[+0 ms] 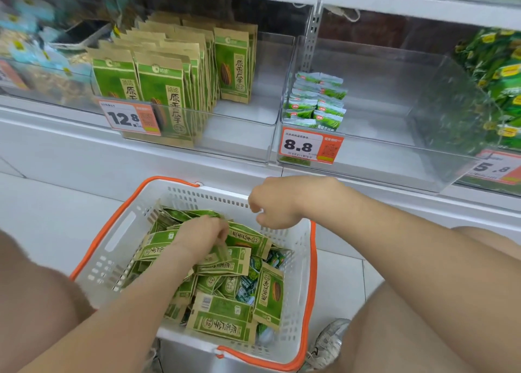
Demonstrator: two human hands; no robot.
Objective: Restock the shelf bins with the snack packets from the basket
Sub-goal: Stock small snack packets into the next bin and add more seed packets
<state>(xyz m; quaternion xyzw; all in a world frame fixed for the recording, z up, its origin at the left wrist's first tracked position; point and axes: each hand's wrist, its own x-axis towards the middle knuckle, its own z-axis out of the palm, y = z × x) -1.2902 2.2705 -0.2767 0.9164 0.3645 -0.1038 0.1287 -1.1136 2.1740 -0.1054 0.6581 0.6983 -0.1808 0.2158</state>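
Observation:
A white basket (118, 231) with orange handles sits on the floor, full of green and tan seed packets (222, 316). My left hand (201, 234) reaches down into the pile, its fingers curled round a packet (245, 238) near the basket's far side. My right hand (275, 202) hovers over the basket's far right rim with its fingers loosely curled, holding nothing. Above, a clear shelf bin (239, 136) holds upright rows of the same seed packets (163, 90). The clear bin to its right (394, 147) holds a small stack of green packets (315, 102).
Price tags reading 12.8 (128, 117) and 8.8 (310, 145) hang on the bin fronts. More green packs (501, 85) fill the far right bin, blue-green packs (31, 31) the far left. My knees flank the basket, and a grey shoe (328, 341) stands beside it.

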